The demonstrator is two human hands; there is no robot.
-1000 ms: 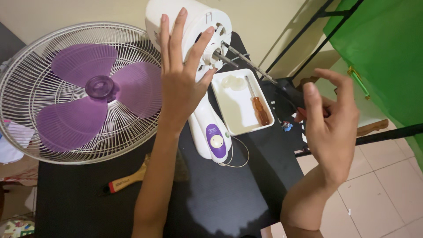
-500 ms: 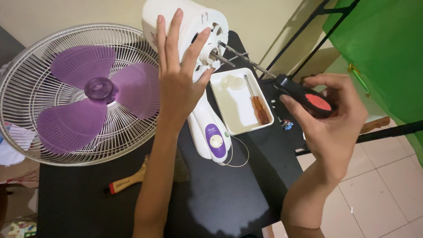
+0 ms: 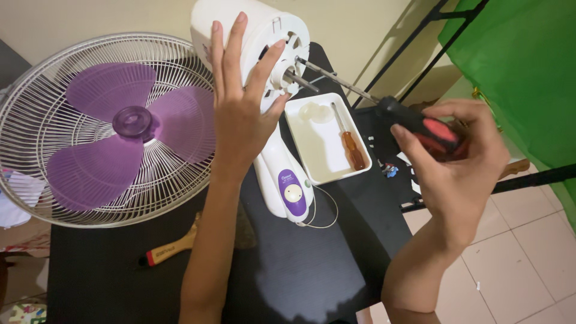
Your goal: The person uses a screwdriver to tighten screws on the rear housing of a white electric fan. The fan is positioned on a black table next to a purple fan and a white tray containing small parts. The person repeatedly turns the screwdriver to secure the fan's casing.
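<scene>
left hand [image 3: 240,114] flat on the white fan motor housing [image 3: 264,42], fingers spread open & pressed against its side, not wrapped round it. housing sits at the top of the white & purple fan neck [image 3: 287,180], which lies on the black table [image 3: 288,270]. right hand [image 3: 456,156] closed tight round a screwdriver [image 3: 414,123] w/ black & red handle; its long metal shaft points up-left, tip at the front of the housing by the motor shaft. just beside the neck: white tray [image 3: 312,162], w/ a second, brown-handled screwdriver [image 3: 349,144] lying in it & a pale plastic cap [image 3: 315,112] near its far end. fan guard w/ purple blades [image 3: 114,132] to the left of the left hand. yellow-handled brush [image 3: 171,247] on the table, partly under the left forearm.
</scene>
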